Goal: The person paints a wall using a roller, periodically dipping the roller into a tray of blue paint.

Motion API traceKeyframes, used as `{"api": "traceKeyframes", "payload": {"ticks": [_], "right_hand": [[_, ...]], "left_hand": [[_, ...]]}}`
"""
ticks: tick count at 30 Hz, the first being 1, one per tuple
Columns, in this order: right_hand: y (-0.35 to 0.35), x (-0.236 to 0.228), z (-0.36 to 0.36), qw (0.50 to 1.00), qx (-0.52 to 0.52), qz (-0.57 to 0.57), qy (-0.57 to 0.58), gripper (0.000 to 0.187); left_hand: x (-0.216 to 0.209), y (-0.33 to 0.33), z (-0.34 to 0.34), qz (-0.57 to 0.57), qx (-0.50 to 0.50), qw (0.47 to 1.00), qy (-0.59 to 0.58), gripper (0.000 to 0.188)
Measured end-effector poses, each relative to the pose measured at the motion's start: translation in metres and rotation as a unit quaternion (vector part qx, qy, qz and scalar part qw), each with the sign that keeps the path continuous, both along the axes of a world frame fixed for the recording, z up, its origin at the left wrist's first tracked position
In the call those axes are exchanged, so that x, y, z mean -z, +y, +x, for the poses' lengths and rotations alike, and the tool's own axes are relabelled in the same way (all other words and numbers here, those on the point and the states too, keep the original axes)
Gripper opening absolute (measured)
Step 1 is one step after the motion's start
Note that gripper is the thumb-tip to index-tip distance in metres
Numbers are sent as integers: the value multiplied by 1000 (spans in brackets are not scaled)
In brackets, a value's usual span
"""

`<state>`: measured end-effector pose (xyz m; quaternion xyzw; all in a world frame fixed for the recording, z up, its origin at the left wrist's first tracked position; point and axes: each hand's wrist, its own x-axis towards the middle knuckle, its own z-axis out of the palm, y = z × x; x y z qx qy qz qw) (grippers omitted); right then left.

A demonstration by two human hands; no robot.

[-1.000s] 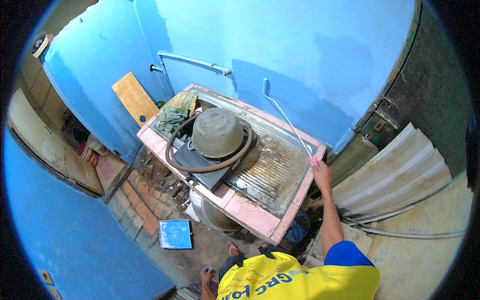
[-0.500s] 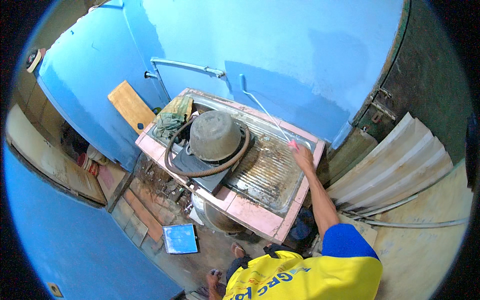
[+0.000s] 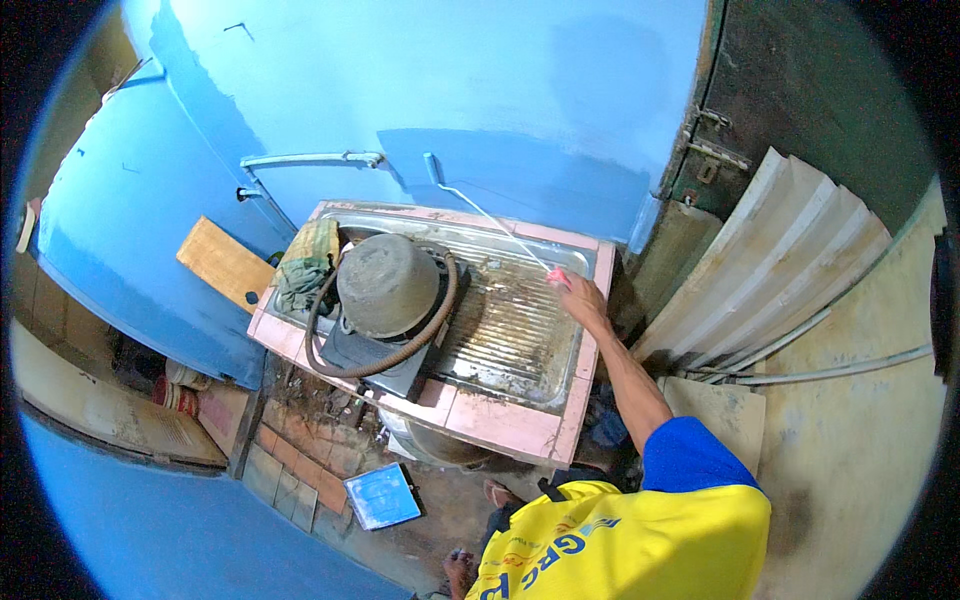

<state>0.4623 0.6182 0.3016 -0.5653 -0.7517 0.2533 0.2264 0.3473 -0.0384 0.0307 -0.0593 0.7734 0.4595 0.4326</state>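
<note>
No packages, labels, signs or screens can be made out here.

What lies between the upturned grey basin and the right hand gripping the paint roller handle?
In the head view, only the ribbed steel drainboard lies between the upturned grey basin and the right hand; the brown hose rings the basin.

1 head-worn fisheye view looks steeply down on the sink (image 3: 520,330) from well above.

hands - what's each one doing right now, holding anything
Right hand: closed on the pink handle of the paint roller, whose head is against the blue wall.
Left hand: not in view.
</note>
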Motion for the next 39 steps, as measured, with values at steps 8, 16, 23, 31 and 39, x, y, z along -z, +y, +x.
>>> {"api": "traceKeyframes", "payload": {"ticks": [8, 16, 23, 31, 39], "right_hand": [[-49, 0, 151, 995, 100, -5, -12, 41], [-94, -3, 266, 990, 134, -1, -51, 35], [-130, 20, 348, 973, 213, -35, -77, 33], [-150, 2, 378, 973, 217, -26, -69, 34], [-160, -39, 402, 984, 179, 1, -24, 35]], "left_hand": [[20, 29, -21, 159, -82, 984, -21, 25], [-6, 85, -32, 65, 81, 994, -38, 26], [-31, 104, -1, 94, 96, 991, -25, 20], [-12, 105, 0, 104, 100, 989, -36, 22], [-12, 118, 15, 98, 102, 989, -40, 20]]}}
